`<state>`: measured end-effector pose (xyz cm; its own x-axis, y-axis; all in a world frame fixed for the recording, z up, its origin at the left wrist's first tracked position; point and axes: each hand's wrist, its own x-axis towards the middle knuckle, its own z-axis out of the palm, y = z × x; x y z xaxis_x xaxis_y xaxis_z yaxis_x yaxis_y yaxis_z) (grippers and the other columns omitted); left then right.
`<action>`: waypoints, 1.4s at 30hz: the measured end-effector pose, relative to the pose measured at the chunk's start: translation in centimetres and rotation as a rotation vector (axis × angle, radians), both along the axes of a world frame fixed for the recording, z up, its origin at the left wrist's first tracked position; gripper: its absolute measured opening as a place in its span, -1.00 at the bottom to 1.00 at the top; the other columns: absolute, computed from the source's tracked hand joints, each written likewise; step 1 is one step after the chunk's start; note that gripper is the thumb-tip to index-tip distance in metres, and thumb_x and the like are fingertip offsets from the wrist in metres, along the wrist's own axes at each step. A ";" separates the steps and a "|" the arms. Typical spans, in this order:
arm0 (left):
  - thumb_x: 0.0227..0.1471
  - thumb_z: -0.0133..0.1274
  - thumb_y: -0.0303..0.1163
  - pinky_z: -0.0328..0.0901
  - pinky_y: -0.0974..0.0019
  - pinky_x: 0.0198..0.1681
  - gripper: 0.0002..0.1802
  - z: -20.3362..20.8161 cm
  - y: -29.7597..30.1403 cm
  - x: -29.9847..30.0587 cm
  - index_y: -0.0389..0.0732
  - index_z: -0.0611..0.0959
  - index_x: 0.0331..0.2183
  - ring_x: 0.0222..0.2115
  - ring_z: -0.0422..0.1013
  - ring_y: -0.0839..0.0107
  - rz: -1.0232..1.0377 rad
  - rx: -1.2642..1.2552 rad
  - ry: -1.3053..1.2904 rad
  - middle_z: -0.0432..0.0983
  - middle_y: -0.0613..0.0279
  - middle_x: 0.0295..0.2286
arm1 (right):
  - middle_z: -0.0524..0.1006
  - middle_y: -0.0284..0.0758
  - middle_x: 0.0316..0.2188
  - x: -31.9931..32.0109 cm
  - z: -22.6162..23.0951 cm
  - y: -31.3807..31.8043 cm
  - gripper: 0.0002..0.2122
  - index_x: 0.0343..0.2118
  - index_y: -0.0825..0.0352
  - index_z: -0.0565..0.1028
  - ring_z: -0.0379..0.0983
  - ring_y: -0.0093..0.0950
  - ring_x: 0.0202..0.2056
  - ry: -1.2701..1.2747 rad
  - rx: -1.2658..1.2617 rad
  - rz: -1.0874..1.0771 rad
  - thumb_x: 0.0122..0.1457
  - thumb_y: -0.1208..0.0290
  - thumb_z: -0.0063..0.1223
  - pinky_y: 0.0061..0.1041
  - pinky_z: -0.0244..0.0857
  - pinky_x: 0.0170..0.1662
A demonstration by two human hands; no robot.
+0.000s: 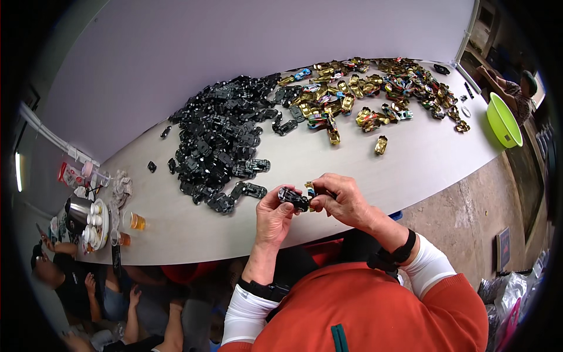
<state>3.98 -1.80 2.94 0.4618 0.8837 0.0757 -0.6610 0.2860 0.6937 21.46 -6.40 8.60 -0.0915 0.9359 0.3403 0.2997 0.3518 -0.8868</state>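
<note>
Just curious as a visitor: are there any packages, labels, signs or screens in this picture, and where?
Small red and white packet: far left end of the table, beside the cups; print too small to tell.
Dark framed panel: on the floor at right, rectangular; sign or picture, cannot tell.
Clear plastic bags: lower right, on the floor.
No screens in view.

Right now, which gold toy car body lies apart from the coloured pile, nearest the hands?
The lone gold body, on bare table just below the gold and coloured pile. Nothing touches it; the other gold ones lie heaped together farther back.
</note>
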 end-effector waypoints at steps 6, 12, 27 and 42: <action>-0.24 0.22 -0.53 0.38 0.46 -0.42 -0.56 0.8 -0.5 0.1 -0.35 0.51 -0.21 -0.40 0.44 0.44 0.013 0.039 0.038 0.50 0.11 -0.35 | 0.43 -0.21 -0.56 -0.1 0.0 -0.3 -0.77 -0.35 0.45 0.45 0.44 -0.37 -0.54 -0.080 0.038 -0.034 -0.13 0.61 0.18 -0.48 0.32 -0.50; -0.27 0.24 -0.54 0.35 0.49 -0.44 -0.58 1.2 -0.7 0.5 -0.36 0.53 -0.24 -0.42 0.40 0.51 0.003 0.146 0.126 0.46 0.25 -0.38 | 0.46 -0.19 -0.50 -0.8 0.7 -0.4 -0.66 -0.23 0.38 0.39 0.47 -0.30 -0.47 -0.154 0.188 -0.023 -0.14 0.59 0.18 -0.42 0.35 -0.45; -0.26 0.22 -0.57 0.33 0.49 -0.52 -0.63 2.1 -1.2 0.5 -0.36 0.56 -0.27 -0.47 0.41 0.48 -0.049 0.230 0.191 0.44 0.27 -0.44 | 0.43 -0.16 -0.47 -0.3 2.3 -1.2 -0.69 -0.24 0.34 0.38 0.46 -0.24 -0.47 -0.344 0.116 0.100 -0.10 0.57 0.14 -0.42 0.36 -0.46; -0.08 0.14 -0.39 0.10 0.61 -0.86 -0.81 -0.5 -0.4 0.7 -0.21 0.47 -0.42 -0.77 0.31 0.53 0.097 -0.221 0.036 0.47 0.19 -0.54 | 0.49 -0.35 -0.58 0.0 -0.3 0.2 -0.85 -0.36 0.43 0.45 0.41 -0.67 -0.63 0.406 -0.574 0.183 0.01 0.51 0.11 -0.73 0.18 -0.69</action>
